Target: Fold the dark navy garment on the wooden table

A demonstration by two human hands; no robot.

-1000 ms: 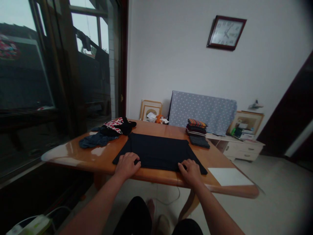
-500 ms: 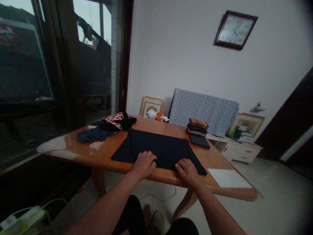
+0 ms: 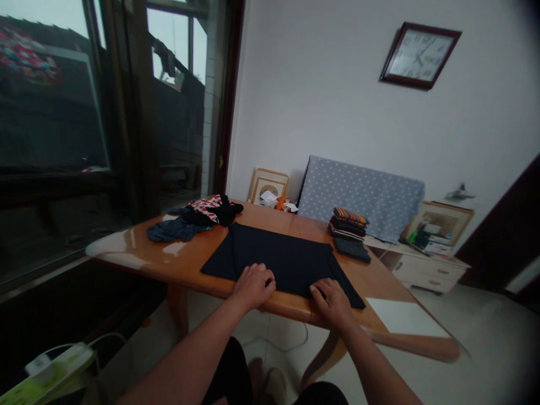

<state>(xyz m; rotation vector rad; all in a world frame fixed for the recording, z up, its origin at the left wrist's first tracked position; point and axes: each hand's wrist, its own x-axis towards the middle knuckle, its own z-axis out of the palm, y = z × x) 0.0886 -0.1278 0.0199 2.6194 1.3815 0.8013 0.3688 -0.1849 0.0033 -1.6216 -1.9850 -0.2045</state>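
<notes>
A dark navy garment [image 3: 287, 260] lies flat on the wooden table [image 3: 139, 253]. My left hand [image 3: 253, 286] rests on its near edge with fingers curled, pinching the cloth. My right hand [image 3: 333, 302] sits on the near right part of the same edge, fingers bent down onto the fabric.
A heap of unfolded clothes [image 3: 196, 219] lies at the table's far left. A stack of folded clothes [image 3: 349, 223] stands at the far right, with a dark folded piece [image 3: 353, 250] before it. A white sheet [image 3: 405, 318] lies on the near right. A cabinet [image 3: 430, 264] stands beyond.
My left hand has slid right along the garment's near edge, closer to my right hand. The view has shifted slightly.
</notes>
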